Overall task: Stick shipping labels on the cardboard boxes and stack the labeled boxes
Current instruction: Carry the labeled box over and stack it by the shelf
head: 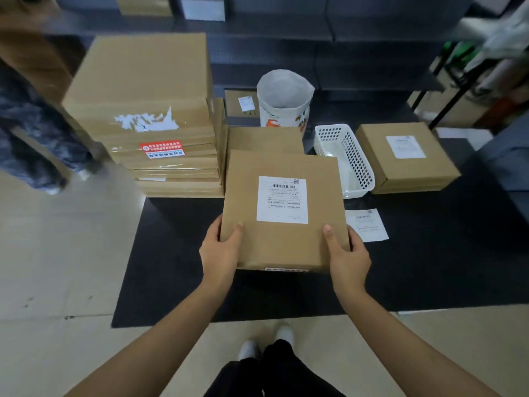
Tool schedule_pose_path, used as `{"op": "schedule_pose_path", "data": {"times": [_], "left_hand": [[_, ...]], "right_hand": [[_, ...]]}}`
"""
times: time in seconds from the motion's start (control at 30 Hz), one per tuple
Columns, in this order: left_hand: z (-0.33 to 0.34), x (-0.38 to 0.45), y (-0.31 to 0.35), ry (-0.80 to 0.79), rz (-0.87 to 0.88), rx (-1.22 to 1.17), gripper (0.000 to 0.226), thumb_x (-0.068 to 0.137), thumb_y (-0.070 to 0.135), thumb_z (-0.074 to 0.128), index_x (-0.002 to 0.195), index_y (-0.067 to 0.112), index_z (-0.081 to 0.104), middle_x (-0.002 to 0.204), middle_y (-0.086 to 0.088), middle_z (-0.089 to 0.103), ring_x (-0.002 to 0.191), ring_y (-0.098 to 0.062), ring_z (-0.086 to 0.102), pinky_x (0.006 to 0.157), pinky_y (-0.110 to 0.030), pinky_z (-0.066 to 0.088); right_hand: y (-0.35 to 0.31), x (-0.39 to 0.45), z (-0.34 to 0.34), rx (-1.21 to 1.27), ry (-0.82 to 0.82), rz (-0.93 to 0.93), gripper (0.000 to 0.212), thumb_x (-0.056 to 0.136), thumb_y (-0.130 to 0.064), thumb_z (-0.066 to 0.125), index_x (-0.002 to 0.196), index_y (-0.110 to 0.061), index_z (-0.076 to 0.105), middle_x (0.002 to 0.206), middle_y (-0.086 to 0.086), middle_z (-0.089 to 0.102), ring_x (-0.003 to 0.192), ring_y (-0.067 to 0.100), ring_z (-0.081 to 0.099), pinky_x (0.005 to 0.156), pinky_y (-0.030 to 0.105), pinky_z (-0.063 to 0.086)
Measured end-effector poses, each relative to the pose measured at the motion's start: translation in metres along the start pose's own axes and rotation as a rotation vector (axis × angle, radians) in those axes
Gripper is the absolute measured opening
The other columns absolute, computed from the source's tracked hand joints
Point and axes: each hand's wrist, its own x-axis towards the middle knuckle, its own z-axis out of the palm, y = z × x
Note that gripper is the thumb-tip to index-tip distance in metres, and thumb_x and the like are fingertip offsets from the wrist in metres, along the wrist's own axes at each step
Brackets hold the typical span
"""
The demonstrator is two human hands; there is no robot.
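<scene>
Cardboard box (274, 239), flat, square, matte brown, white label (282, 199) on top; my left hand (220, 253) and right hand (347, 257) grasp its near corners, thumbs on top

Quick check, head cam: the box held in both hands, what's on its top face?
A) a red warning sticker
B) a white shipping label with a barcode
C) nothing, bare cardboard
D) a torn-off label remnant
B: the box gripped by the left hand and right hand carries a white shipping label with a barcode on its top face.
</scene>
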Motion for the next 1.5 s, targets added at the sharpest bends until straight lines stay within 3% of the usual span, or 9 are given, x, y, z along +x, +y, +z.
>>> {"op": "schedule_pose_path", "data": {"times": [0.27,0.47,0.6,0.7,0.83,0.93,1.07,1.3,1.5], "left_hand": [[0.072,-0.026,0.009,-0.097,0.007,-0.005,0.053,0.091,0.035,0.062,0.14,0.024,0.046,0.126,0.007,0.057,0.111,-0.014,0.055,0.091,-0.03,0.045],[0.176,-0.065,0.01,-0.094,0.029,-0.044,0.047,0.09,0.031,0.063,0.135,0.023,0.052,0.118,0.008,0.062,0.101,-0.009,0.058,0.075,-0.016,0.044],[0.253,-0.099,0.007,-0.107,-0.024,-0.049,0.049,0.091,0.033,0.061,0.138,0.025,0.049,0.122,0.007,0.059,0.105,-0.012,0.057,0.085,-0.027,0.046],[0.302,-0.127,0.011,-0.092,-0.024,-0.06,0.045,0.091,0.03,0.06,0.135,0.023,0.052,0.114,0.01,0.06,0.098,-0.007,0.057,0.078,-0.021,0.043],[0.345,-0.142,0.019,-0.09,-0.033,-0.073,0.039,0.091,0.029,0.059,0.13,0.024,0.056,0.106,0.013,0.061,0.091,-0.002,0.058,0.075,-0.02,0.043],[0.369,-0.134,0.033,-0.068,-0.017,-0.063,0.036,0.091,0.03,0.059,0.126,0.026,0.06,0.11,0.01,0.064,0.091,0.001,0.058,0.069,-0.015,0.043],[0.392,-0.104,0.058,-0.067,0.006,-0.028,0.031,0.09,0.032,0.055,0.12,0.026,0.062,0.106,0.011,0.065,0.088,0.002,0.058,0.066,-0.017,0.043],[0.442,-0.023,0.107,-0.062,0.084,-0.01,0.036,0.092,0.032,0.054,0.127,0.024,0.057,0.114,0.009,0.062,0.101,-0.012,0.058,0.078,-0.025,0.044],[0.483,0.034,0.116,-0.074,0.063,-0.001,0.04,0.092,0.033,0.054,0.13,0.02,0.056,0.117,0.006,0.063,0.101,-0.012,0.058,0.067,-0.017,0.043]], "right_hand": [[0.003,0.031,-0.069,0.018,0.093,0.022,0.052,0.083,-0.045,0.069,0.128,-0.023,0.057,0.108,-0.011,0.06,0.098,0.008,0.057,0.086,0.031,0.049],[0.012,0.092,-0.158,0.017,0.109,0.018,0.05,0.085,-0.044,0.068,0.128,-0.024,0.055,0.101,-0.016,0.056,0.097,0.008,0.056,0.082,0.029,0.046],[0.013,0.137,-0.231,-0.007,0.104,0.014,0.05,0.084,-0.045,0.068,0.127,-0.024,0.056,0.104,-0.014,0.059,0.098,0.008,0.057,0.084,0.029,0.047],[0.011,0.165,-0.281,-0.031,0.105,-0.005,0.048,0.084,-0.044,0.068,0.125,-0.023,0.058,0.097,-0.019,0.058,0.088,0.001,0.056,0.083,0.028,0.047],[0.006,0.199,-0.315,-0.051,0.088,-0.021,0.049,0.083,-0.044,0.069,0.125,-0.02,0.059,0.102,-0.011,0.06,0.092,0.006,0.058,0.085,0.03,0.048],[-0.004,0.23,-0.32,-0.052,0.065,-0.029,0.049,0.083,-0.044,0.069,0.124,-0.019,0.059,0.103,-0.01,0.061,0.098,0.012,0.059,0.088,0.033,0.05],[-0.027,0.27,-0.309,-0.038,0.05,-0.048,0.044,0.084,-0.043,0.069,0.121,-0.021,0.061,0.094,-0.016,0.059,0.087,0.001,0.056,0.08,0.026,0.045],[-0.073,0.361,-0.274,-0.054,0.032,-0.091,0.038,0.085,-0.045,0.066,0.115,-0.022,0.061,0.091,-0.016,0.057,0.081,0.0,0.053,0.079,0.026,0.043],[-0.087,0.431,-0.251,-0.102,-0.003,-0.092,0.043,0.087,-0.046,0.064,0.121,-0.02,0.059,0.108,-0.008,0.059,0.099,0.01,0.055,0.082,0.028,0.043]]}}
